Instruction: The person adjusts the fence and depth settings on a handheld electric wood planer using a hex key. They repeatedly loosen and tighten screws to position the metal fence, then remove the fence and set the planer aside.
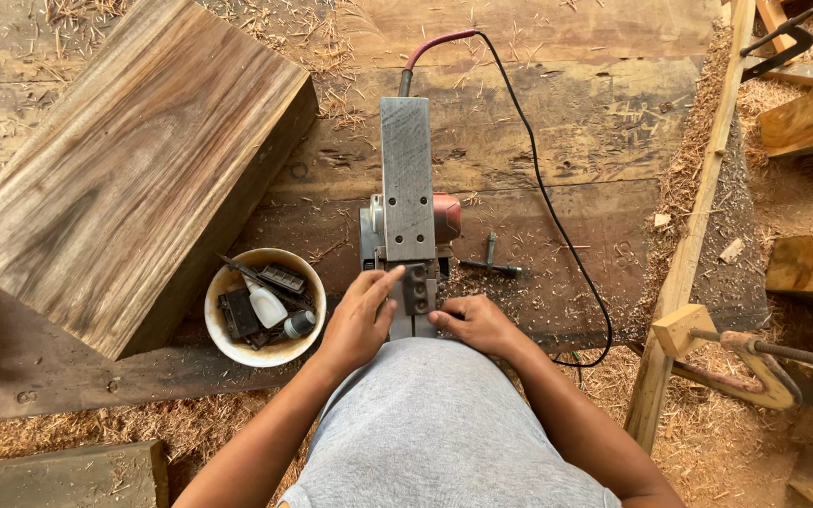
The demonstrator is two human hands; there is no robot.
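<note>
planer (407, 179) upside down on the worktop (595, 122), long axis running straight away from me; both hands, left hand (359, 320) and right hand (475, 323), rest fingers on its near end, gripping nothing.

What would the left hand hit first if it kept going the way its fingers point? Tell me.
The left hand points up-right, fingertips already on the upturned electric planer. It would likely slide along the planer's grey metal sole; its height is unclear.

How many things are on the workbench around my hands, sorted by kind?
Electric planer, upside down: 1
Large wood block: 1
White bowl of small parts: 1
T-shaped wrench: 1
Black power cord: 1
Total: 5
The left hand and the right hand both rest on the planer's near end.
</note>
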